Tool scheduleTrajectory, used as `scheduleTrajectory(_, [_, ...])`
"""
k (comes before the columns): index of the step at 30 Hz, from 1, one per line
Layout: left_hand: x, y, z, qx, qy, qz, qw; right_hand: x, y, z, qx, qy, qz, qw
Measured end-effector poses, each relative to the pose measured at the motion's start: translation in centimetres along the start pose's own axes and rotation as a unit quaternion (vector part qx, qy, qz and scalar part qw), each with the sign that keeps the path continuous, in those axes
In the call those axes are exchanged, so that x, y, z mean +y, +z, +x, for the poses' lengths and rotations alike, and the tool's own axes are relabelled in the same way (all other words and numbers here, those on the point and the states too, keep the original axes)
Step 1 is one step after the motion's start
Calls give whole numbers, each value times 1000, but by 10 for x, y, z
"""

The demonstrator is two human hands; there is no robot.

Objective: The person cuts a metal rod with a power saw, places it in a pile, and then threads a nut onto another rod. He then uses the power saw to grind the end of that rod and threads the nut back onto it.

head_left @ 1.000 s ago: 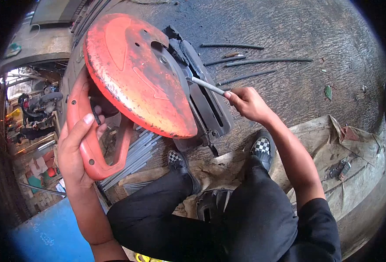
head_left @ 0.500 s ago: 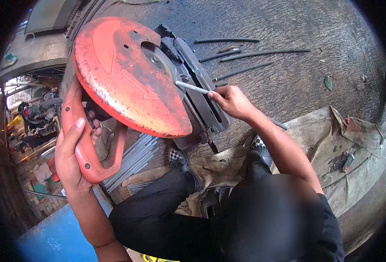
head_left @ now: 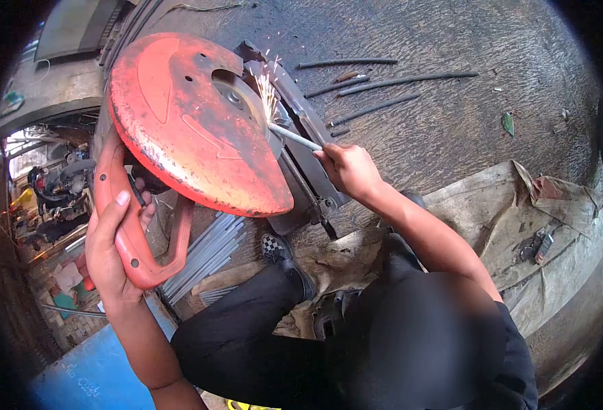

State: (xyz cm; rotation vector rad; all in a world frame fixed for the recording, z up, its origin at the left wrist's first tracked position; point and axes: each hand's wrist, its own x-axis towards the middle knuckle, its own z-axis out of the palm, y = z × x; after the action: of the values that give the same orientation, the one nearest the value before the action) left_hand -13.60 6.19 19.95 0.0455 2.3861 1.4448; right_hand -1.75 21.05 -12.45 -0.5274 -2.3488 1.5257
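Note:
A chop saw with a worn red blade guard (head_left: 192, 137) fills the upper left of the head view. My left hand (head_left: 114, 236) is wrapped round its red D-shaped handle (head_left: 152, 263), with the fingertips at the black trigger area inside the loop. My right hand (head_left: 353, 167) is closed on a grey threaded rod (head_left: 296, 137). The rod's far end meets the edge of the cutting disc (head_left: 233, 97), and orange sparks (head_left: 267, 99) spray upward from there. The saw's dark metal base (head_left: 322, 174) lies beneath the rod. The guard hides most of the disc.
Several dark rods (head_left: 411, 83) lie on the stained floor beyond the base. A bundle of grey rods (head_left: 213, 253) is below the guard. A crumpled tarp (head_left: 472, 205) spreads at right, and a blue panel (head_left: 93, 369) stands at lower left. My legs flank the base.
Sparks now fly where the rod meets the disc; none showed before. The right hand and rod have shifted slightly left and down. The left hand keeps its grip on the handle.

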Motion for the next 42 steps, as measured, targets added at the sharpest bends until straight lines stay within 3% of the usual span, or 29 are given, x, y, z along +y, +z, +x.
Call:
scheduleTrajectory(13, [1,3,-1,7,-4,-9,1000,-1,-1,-9,0,-62,-91,994])
scheduleTrajectory(20, [0,0,-1,1,-10,-5,1000,-9,-20,-9,44,-95,-55,993])
scheduleTrajectory(22, [0,-4,0,-1,-5,-1,1000,-16,-33,-2,-51,89,29,994])
scheduleTrajectory(23, [-2,-11,3,-4,-10,17,1000,-25,-43,4,-85,123,29,988])
scheduleTrajectory(28, [-3,-12,4,-4,-17,31,999,6,-41,24,-151,86,111,978])
scheduleTrajectory(31, [-3,-3,0,4,0,12,1000,1,-51,31,-240,174,243,924])
scheduleTrajectory(34, [-2,0,-1,16,2,11,1000,-1,-53,33,-236,173,309,905])
scheduleTrajectory(36, [-2,-1,-1,11,-7,8,1000,9,-45,36,-228,135,293,919])
scheduleTrajectory(38, [-2,-3,0,8,-5,9,1000,15,-45,41,-261,109,238,929])
scheduleTrajectory(42, [-2,0,-1,-5,4,0,1000,14,-47,45,-226,41,142,963])
